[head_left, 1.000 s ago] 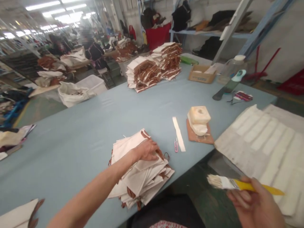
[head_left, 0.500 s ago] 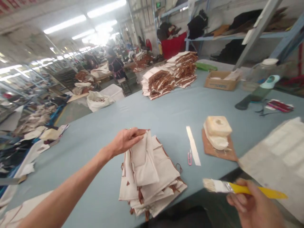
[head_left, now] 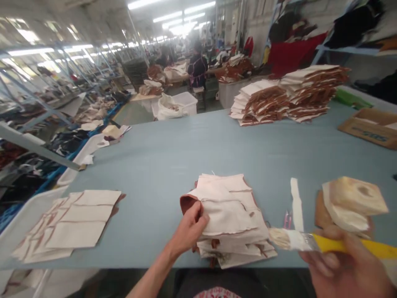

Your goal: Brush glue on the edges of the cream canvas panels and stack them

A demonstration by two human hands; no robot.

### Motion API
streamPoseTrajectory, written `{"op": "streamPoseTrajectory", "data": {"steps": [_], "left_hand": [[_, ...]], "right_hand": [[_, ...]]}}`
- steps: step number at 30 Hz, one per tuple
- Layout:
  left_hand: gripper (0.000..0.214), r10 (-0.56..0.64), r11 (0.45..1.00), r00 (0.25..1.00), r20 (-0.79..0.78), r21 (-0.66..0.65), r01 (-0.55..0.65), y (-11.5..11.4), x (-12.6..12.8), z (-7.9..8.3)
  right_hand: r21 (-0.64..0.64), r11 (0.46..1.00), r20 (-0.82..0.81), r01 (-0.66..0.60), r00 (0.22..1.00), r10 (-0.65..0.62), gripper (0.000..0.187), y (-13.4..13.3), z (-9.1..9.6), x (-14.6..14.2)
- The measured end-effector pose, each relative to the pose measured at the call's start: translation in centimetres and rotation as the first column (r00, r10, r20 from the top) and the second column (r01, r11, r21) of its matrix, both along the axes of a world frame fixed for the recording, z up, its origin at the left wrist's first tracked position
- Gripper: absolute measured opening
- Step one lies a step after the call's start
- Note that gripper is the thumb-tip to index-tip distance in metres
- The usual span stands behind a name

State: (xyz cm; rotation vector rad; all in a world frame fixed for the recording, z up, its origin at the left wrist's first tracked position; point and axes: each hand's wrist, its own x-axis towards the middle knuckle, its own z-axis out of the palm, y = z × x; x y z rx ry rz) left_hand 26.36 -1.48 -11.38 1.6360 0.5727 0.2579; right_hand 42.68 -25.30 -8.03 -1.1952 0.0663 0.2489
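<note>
Cream panels with brown undersides lie in an uneven stack (head_left: 229,250) at the table's front edge. My left hand (head_left: 190,227) pinches the left edge of the top panel (head_left: 223,213), where it curls up and shows its brown side. In my right hand (head_left: 344,260) is a paintbrush (head_left: 325,243) with a yellow handle. Its pale, coated bristles point left, beside the stack's right edge; whether they touch it I cannot tell. Beyond the brush are small pink thread snips (head_left: 288,220), a white strip (head_left: 297,203) and a cream-crusted block-like container (head_left: 353,194) on a brown piece.
Overlapping cream panels (head_left: 83,219) lie on the blue-grey table (head_left: 173,157) at the left. Tall piles of brown-and-cream panels (head_left: 263,101) stand at the back right, near a cardboard box (head_left: 369,128). A person (head_left: 197,68) is farther off, beyond a white bin (head_left: 187,103).
The view has swung left, bringing the left-hand panels into sight. My left hand has gone from the stack's far end to its left edge. The brush has come closer to the stack.
</note>
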Motion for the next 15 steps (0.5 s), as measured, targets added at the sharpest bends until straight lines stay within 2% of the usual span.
{"op": "streamPoseTrajectory", "data": {"steps": [3, 6, 11, 13, 15], "left_hand": [[0.022, 0.008, 0.997, 1.000, -0.002, -0.079, -0.008, -1.0, -1.9, -1.3], [0.024, 0.004, 0.987, 1.000, 0.008, -0.159, -0.002, -1.8, -3.1, -1.7], [0.024, -0.089, 0.938, 0.995, 0.039, -0.332, 0.097, -2.5, -3.7, -0.1], [0.025, -0.130, 0.940, 0.989, 0.071, -0.310, 0.145, -2.7, -3.7, 0.8], [0.026, -0.172, 0.966, 0.982, 0.075, -0.183, 0.183, -2.8, -3.7, 1.4]], "right_hand": [[-0.027, 0.999, -0.160, 0.033, 0.986, -0.037, 0.037, 2.2, 1.4, -2.3], [-0.047, 0.999, -0.140, 0.016, 0.990, -0.022, 0.040, 3.4, 1.8, -4.2], [-0.130, 0.991, -0.063, 0.017, 0.998, -0.025, 0.042, 4.9, 2.4, -6.2], [-0.138, 0.990, -0.002, 0.028, 1.000, -0.029, 0.039, 5.4, 2.5, -6.7], [-0.146, 0.989, 0.067, 0.034, 0.997, -0.024, 0.037, 5.5, 2.2, -7.1]]}}
